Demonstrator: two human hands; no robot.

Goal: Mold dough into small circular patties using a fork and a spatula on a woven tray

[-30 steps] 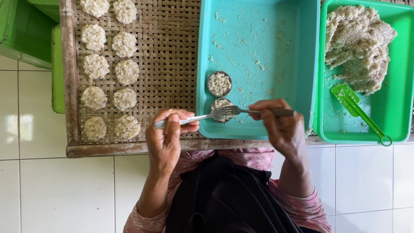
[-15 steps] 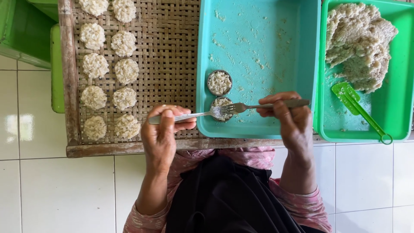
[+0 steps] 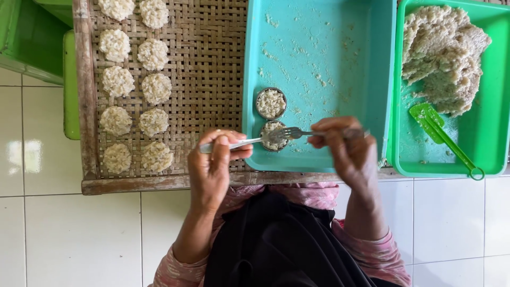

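Note:
My left hand point(image 3: 214, 166) grips the handle of a metal spoon point(image 3: 240, 142) that points right. A metal fork point(image 3: 291, 132), its tines pointing left, is held in my right hand point(image 3: 344, 149). The two utensils meet over a small round mould point(image 3: 274, 139) packed with white rice, standing in the near part of a teal tray point(image 3: 329, 58). A second filled round mould point(image 3: 271, 103) stands just behind it. The right hand is slightly blurred.
A woven bamboo tray point(image 3: 212, 69) on the left carries two rows of round rice patties point(image 3: 136, 87). At the right, a green tray point(image 3: 491, 127) holds a big mass of pressed rice point(image 3: 443, 53) and a green spatula point(image 3: 443, 139). White tiled floor lies below.
Both hands drew apart a little half a second ago and have come back together over the near mould. The fork and spoon stay crossed above it.

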